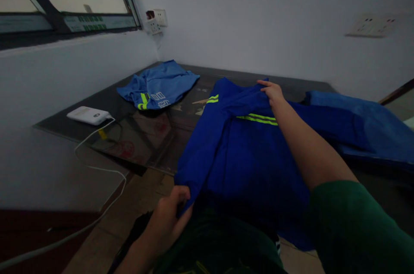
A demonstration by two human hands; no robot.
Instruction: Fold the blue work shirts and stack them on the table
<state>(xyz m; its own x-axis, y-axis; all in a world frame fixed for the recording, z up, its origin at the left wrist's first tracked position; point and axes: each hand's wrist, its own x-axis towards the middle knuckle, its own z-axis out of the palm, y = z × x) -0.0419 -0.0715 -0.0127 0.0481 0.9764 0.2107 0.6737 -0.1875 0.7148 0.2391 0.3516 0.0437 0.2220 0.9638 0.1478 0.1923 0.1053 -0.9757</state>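
A dark blue sports shirt [246, 153] with neon yellow stripes lies spread over the front of a dark glass-topped table [145, 136] and hangs off its near edge. My left hand [170, 215] pinches the shirt's lower left hem below the table edge. My right hand [273, 92] reaches across and grips the shirt's far edge near the shoulder stripes. A green sleeve covers my right upper arm.
Lighter blue shorts [158, 84] with white numbers lie crumpled at the table's back left. A white power bank [88, 115] with a white cable [106, 170] sits at the left edge. More blue cloth [362, 123] lies at the right. Walls bound the back and left.
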